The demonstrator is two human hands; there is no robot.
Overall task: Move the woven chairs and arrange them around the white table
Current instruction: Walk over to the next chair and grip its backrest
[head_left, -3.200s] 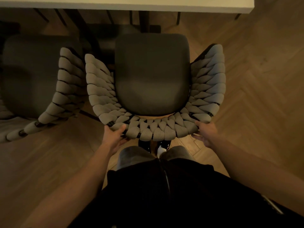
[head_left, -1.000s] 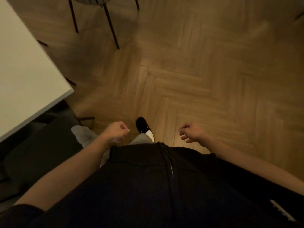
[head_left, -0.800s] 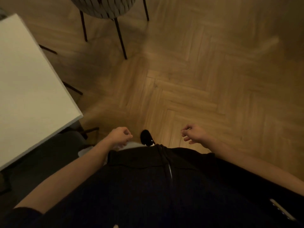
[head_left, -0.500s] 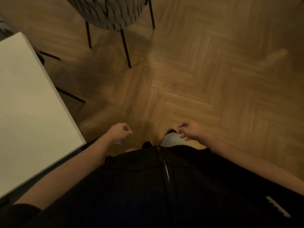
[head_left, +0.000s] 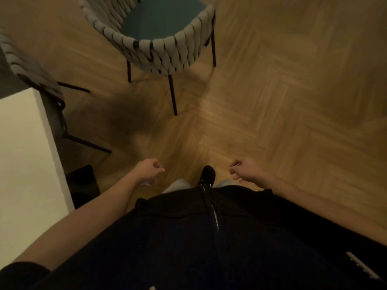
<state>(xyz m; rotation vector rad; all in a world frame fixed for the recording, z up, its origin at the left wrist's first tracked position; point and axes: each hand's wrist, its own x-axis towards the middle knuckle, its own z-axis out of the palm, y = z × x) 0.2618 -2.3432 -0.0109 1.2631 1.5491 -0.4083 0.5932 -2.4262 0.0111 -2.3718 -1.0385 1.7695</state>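
A woven chair (head_left: pixel 159 53) with a grey braided back, teal seat and thin black legs stands alone on the floor ahead of me, its back turned my way. The white table (head_left: pixel 25 164) fills the left edge. A second woven chair (head_left: pixel 23 65) is tucked at the table's far corner, mostly cut off. My left hand (head_left: pixel 149 169) and my right hand (head_left: pixel 244 170) hang in front of my waist with loosely curled fingers, holding nothing, well short of the free chair.
Herringbone wood floor (head_left: pixel 282 114) stretches open to the right and ahead. Black legs (head_left: pixel 88 143) of the tucked chair or table stick out beside the table edge. My black shoe (head_left: pixel 207 174) is between my hands.
I let go of the chair I had pushed under the table, turned right and walked. The free woven chair has come closer and its seat now shows. Both hands stay empty.
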